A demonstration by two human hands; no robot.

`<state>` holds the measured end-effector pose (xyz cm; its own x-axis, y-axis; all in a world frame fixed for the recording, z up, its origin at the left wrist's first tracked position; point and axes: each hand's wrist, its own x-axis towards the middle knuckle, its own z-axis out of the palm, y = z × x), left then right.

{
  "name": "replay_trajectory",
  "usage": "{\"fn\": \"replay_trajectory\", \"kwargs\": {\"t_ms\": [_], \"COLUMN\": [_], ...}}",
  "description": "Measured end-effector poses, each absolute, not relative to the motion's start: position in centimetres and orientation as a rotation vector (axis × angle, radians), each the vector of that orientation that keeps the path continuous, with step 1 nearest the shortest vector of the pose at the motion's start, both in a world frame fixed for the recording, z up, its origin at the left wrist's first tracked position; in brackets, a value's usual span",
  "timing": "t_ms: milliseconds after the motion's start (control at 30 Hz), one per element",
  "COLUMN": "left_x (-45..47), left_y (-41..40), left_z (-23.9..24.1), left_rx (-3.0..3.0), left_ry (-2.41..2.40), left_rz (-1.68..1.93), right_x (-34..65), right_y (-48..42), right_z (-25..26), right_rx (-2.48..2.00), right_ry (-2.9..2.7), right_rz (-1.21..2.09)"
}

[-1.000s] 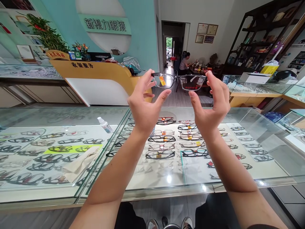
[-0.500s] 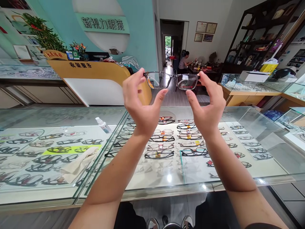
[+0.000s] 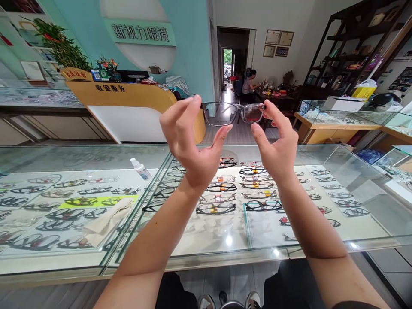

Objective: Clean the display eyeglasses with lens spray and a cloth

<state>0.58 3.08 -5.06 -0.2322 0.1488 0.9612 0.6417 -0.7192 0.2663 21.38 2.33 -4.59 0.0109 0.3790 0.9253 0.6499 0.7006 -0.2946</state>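
Note:
A pair of dark-rimmed eyeglasses (image 3: 222, 114) is held up in the air above the glass display counter, lenses facing me. My left hand (image 3: 193, 139) pinches its left end, fingertips at the upper corner and thumb below the lens. On the other end, my right hand (image 3: 277, 143) has its fingers closed at the corner, thumb just under the right lens. Small red print shows on the right lens. The temples are mostly hidden by my fingers.
Rows of eyeglasses (image 3: 215, 208) lie inside the display counter (image 3: 212, 236). On its glass top at left are a white spray bottle (image 3: 140, 168) and a beige cloth (image 3: 107, 223). Beyond stand a cashier desk (image 3: 138, 96) and a seated person (image 3: 248, 86).
The eyeglasses have turned, their left end now nearer me and slightly lower. My left hand tilted with it, and my right hand shifted a little left.

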Motion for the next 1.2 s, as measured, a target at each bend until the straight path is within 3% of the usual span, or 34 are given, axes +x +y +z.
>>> {"fn": "replay_trajectory", "kwargs": {"t_ms": [1200], "left_x": [0.3], "left_y": [4.8], "left_z": [-4.9], "left_rx": [-1.947], "left_ry": [-1.057], "left_rz": [-2.213], "right_x": [20.9], "right_y": [1.1], "right_z": [-3.7], "right_rx": [-0.849], "right_ry": [-1.517], "right_rz": [-0.331]}}
